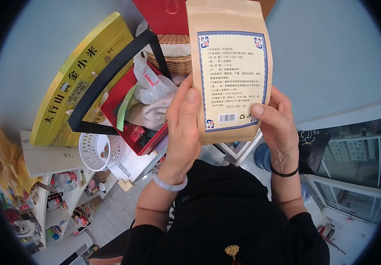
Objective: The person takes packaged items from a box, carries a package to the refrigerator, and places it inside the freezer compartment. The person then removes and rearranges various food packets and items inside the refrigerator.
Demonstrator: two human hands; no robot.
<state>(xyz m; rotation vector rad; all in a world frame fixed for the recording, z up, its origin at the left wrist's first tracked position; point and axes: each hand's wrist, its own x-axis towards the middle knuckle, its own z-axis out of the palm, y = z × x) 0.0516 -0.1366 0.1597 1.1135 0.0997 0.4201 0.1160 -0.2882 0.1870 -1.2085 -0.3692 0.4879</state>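
Upright in front of me is a brown kraft-paper pouch (194,110) with a cream, blue-bordered label of printed Chinese text (234,79), a barcode and the date 2024/08/10. My left hand (184,117) grips its left edge, thumb on the front and fingers behind. At the lower right side, my right hand (279,126) holds it the same way, its thumb on the label's corner. The fingers behind the pouch are partly hidden. A pale bangle (169,184) circles my left wrist, and a dark beaded bracelet (284,172) my right.
Left of the pouch, a red box (131,145) contains a plastic bag and cloth items. Beside it are a white perforated basket (94,152) and a large yellow box (58,101). Behind sits a wicker basket (173,64). Cluttered shelves (58,216) stand lower left; a glass-fronted cabinet (358,154) stands right.
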